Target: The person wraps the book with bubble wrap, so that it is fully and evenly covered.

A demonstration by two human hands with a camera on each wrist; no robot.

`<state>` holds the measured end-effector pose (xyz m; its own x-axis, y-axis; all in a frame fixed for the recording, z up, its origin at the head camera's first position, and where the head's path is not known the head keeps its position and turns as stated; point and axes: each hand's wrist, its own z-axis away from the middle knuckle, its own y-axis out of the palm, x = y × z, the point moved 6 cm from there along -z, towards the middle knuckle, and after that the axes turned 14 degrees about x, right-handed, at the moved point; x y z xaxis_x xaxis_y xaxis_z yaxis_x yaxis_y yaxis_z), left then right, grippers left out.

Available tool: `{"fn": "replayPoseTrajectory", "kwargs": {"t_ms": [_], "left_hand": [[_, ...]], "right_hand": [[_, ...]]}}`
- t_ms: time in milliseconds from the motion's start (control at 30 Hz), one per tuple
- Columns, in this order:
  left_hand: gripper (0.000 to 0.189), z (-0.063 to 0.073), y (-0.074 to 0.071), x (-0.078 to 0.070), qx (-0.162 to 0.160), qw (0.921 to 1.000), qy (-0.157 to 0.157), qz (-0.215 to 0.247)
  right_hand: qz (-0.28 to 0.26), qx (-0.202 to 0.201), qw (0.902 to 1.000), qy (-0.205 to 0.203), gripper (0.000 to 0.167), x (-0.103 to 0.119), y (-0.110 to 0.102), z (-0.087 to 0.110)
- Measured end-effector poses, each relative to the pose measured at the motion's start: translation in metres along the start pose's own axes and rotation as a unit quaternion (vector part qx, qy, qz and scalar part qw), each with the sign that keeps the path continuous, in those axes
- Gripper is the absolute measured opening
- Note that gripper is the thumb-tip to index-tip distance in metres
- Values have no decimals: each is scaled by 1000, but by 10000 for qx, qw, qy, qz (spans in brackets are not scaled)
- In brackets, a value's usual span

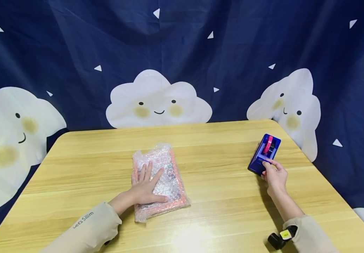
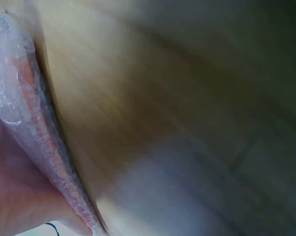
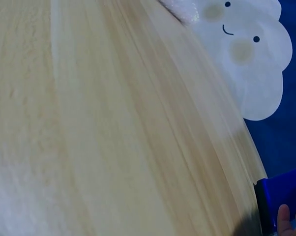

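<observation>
A flat rectangular item wrapped in bubble wrap [image 1: 166, 175], with an orange-pink border showing through, lies left of the middle of the table. My left hand [image 1: 147, 191] rests on top of it with fingers spread. In the left wrist view, the bubble wrap [image 2: 32, 108] has its edge along the table, the hand lying against it. To the right stands a blue tape dispenser [image 1: 258, 163] with a pink-red roll [image 1: 267, 144] in it. Thumb and fingers of my right hand [image 1: 276, 177] pinch at its near end; whether a strip of tape is between them is too small to tell.
The wooden table [image 1: 213, 182] has rounded far corners, and the dispenser stands near its right edge. Behind hangs a dark blue curtain [image 1: 182, 42] with white clouds and triangles. A black wrist device [image 1: 281, 239] is strapped to the right sleeve.
</observation>
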<state>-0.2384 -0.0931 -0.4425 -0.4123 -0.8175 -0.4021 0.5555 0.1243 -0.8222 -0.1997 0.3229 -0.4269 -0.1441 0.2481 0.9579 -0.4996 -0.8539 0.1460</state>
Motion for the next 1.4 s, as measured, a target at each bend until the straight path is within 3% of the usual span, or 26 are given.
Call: {"fn": "replayPoseTrajectory", "kwargs": {"t_ms": [867, 1400], "left_hand": [[102, 0, 1, 1, 27, 9999, 51, 109], [101, -2, 1, 0, 19, 9999, 79, 70]], "right_hand": [[55, -185, 9998, -103, 13, -7, -1, -2], [203, 24, 9997, -126, 16, -3, -2, -3]]}}
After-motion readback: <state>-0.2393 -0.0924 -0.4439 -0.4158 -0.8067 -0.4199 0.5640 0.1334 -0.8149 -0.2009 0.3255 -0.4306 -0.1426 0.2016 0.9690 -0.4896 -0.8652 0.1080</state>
